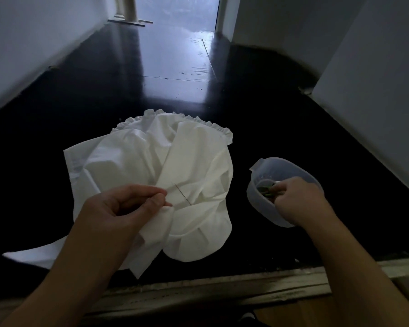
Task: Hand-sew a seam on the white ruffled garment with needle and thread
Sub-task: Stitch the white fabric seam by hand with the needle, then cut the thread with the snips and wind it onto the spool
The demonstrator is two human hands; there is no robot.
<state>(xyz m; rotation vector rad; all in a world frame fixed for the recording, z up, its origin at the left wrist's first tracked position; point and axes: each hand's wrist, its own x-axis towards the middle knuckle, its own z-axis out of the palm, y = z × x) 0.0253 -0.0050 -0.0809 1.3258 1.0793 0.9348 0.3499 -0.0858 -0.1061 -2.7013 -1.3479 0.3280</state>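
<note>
The white ruffled garment [151, 166] lies crumpled on a black floor, its frilled edge at the far side. A thin needle [183, 197] sticks slantwise through a fold near the middle. My left hand [125, 208] pinches the cloth between thumb and fingers just left of the needle, without touching it. No thread is visible in the dim light. My right hand [298, 199] reaches into a translucent plastic container [291, 166] to the right of the garment. Its curled fingertips pinch a small green item [266, 191] inside.
The glossy black floor [175, 67] runs ahead between a white wall on the left [33, 43] and white walls on the right [376, 90]. A worn light-coloured ledge [222, 289] crosses the view just in front of me.
</note>
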